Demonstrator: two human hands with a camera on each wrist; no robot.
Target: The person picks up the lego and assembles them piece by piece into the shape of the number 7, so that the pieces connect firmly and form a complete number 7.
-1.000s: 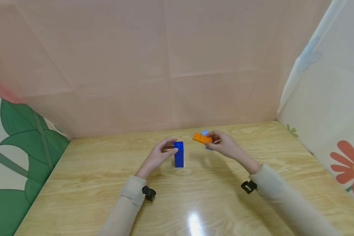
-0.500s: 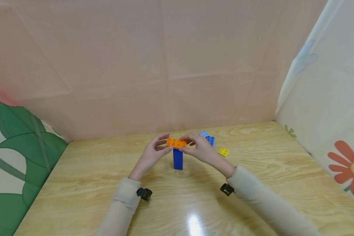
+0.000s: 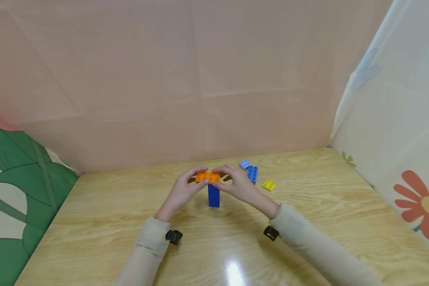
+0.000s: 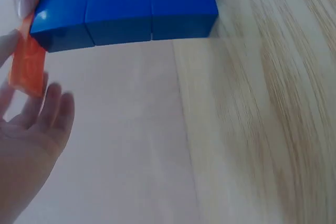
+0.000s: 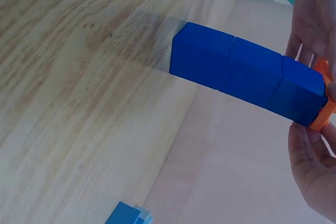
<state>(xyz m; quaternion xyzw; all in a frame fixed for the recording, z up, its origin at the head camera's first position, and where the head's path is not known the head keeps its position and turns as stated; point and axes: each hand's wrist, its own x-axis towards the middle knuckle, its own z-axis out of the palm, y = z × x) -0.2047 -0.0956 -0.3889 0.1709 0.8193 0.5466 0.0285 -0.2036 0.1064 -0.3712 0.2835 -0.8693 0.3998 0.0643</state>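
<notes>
A blue tower (image 3: 213,196) of three stacked toy bricks stands upright on the wooden table. Across its top lies a flat orange building brick (image 3: 208,177), studs up and overhanging to the left. My left hand (image 3: 180,192) pinches the orange brick's left part, thumb in front and fingers behind. At the right end my right hand (image 3: 241,185) pinches the same brick. In the left wrist view the orange brick (image 4: 27,66) meets the top of the blue tower (image 4: 121,11). Whether its studs are fully pressed in cannot be seen.
Behind the right hand lie a light blue brick (image 3: 244,164) and a longer blue brick (image 3: 252,174). A small yellow brick (image 3: 269,185) is farther right. A cloth wall (image 3: 200,99) rises along the table's back edge.
My right hand has carried the orange brick left from beside the loose bricks onto the tower. My left hand has shifted from the tower's top to the orange brick.
</notes>
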